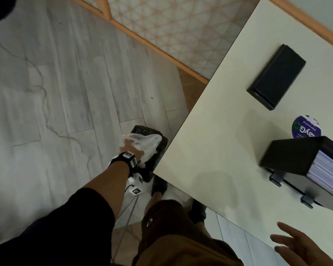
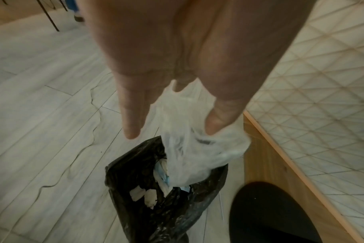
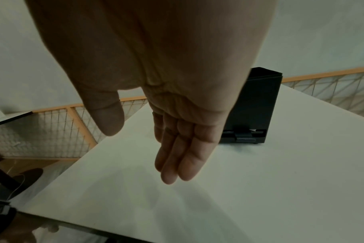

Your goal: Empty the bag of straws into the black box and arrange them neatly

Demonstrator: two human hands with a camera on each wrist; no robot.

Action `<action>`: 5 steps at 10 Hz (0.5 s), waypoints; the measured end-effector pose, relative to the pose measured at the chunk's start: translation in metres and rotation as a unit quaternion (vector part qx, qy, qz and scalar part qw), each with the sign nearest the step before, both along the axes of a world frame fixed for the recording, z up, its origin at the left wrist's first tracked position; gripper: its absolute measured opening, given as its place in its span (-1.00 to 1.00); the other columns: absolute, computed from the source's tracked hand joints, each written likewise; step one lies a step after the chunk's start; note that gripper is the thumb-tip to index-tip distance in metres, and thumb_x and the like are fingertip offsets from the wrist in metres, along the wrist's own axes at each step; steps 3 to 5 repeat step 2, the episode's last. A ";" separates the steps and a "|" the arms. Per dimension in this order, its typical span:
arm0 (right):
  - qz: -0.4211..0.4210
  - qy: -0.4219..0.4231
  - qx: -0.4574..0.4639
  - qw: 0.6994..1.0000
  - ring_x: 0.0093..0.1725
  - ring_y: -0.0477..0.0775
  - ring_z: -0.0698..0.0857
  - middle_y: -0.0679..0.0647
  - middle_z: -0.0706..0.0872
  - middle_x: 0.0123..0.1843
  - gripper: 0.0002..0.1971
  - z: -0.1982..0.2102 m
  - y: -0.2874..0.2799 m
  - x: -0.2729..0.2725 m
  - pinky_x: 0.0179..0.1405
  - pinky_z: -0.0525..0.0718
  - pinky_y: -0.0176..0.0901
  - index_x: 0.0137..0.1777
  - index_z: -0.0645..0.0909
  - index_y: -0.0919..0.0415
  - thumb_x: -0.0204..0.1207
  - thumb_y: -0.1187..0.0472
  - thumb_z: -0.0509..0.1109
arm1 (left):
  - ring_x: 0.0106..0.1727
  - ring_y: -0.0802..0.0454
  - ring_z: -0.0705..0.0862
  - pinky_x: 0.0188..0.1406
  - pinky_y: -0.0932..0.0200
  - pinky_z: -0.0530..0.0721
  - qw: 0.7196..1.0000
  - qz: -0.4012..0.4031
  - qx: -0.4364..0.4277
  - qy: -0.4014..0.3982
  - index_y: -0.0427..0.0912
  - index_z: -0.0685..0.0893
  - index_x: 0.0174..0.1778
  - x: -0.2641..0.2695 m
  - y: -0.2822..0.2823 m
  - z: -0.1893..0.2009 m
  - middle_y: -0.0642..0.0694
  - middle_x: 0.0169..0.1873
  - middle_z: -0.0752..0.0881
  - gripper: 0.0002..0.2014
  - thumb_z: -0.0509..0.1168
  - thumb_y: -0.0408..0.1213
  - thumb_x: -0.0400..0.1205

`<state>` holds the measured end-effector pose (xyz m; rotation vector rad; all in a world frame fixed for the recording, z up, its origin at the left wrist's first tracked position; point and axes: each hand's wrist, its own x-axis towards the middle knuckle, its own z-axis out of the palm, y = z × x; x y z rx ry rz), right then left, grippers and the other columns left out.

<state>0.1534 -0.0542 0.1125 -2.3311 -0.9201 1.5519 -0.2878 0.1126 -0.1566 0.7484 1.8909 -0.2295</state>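
Dropping the empty clear bag (image 2: 189, 148) into the black-lined bin (image 2: 135, 205) beside the table (image 1: 219, 131), the left hand (image 1: 132, 148) pinches it; better to release low. The right hand (image 3: 177, 148) hovers with fingers straight, holding nothing. The black box (image 1: 276, 77) lies on the table.

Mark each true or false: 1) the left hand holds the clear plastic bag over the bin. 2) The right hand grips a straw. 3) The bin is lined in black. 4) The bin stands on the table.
1) True: the left hand pinches the clear plastic bag above the bin.
2) False: the right hand is open, holding nothing, over the table.
3) True.
4) False: it stands on the floor beside the table.
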 end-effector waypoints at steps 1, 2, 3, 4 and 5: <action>0.028 -0.028 0.015 0.999 -0.09 -0.03 0.84 0.13 0.87 0.01 -0.53 -0.014 -0.002 0.001 -0.12 0.70 -0.56 0.18 0.76 -0.12 0.50 0.49 0.46 | 0.54 -0.35 0.50 0.52 -0.18 0.51 0.999 -0.023 0.019 0.022 -0.27 0.36 0.64 0.006 -0.002 0.020 -0.33 0.55 0.47 -0.43 0.27 -0.08 0.76; 0.027 -0.048 0.032 0.998 -0.12 -0.11 0.82 0.22 0.84 0.05 -0.53 -0.021 -0.006 0.002 -0.15 0.66 -0.62 0.25 0.70 0.07 0.52 0.61 0.43 | 0.37 -0.30 0.67 0.30 -0.03 0.63 0.995 -0.092 -0.010 0.025 -0.36 0.59 0.46 0.008 -0.013 0.017 -0.35 0.38 0.67 -0.56 0.28 -0.11 0.77; 0.027 -0.048 0.032 0.998 -0.12 -0.11 0.82 0.22 0.84 0.05 -0.53 -0.021 -0.006 0.002 -0.15 0.66 -0.62 0.25 0.70 0.07 0.52 0.61 0.43 | 0.37 -0.30 0.67 0.30 -0.03 0.63 0.995 -0.092 -0.010 0.025 -0.36 0.59 0.46 0.008 -0.013 0.017 -0.35 0.38 0.67 -0.56 0.28 -0.11 0.77; 0.027 -0.048 0.032 0.998 -0.12 -0.11 0.82 0.22 0.84 0.05 -0.53 -0.021 -0.006 0.002 -0.15 0.66 -0.62 0.25 0.70 0.07 0.52 0.61 0.43 | 0.37 -0.30 0.67 0.30 -0.03 0.63 0.995 -0.092 -0.010 0.025 -0.36 0.59 0.46 0.008 -0.013 0.017 -0.35 0.38 0.67 -0.56 0.28 -0.11 0.77; 0.027 -0.048 0.032 0.998 -0.12 -0.11 0.82 0.22 0.84 0.05 -0.53 -0.021 -0.006 0.002 -0.15 0.66 -0.62 0.25 0.70 0.07 0.52 0.61 0.43 | 0.37 -0.30 0.67 0.30 -0.03 0.63 0.995 -0.092 -0.010 0.025 -0.36 0.59 0.46 0.008 -0.013 0.017 -0.35 0.38 0.67 -0.56 0.28 -0.11 0.77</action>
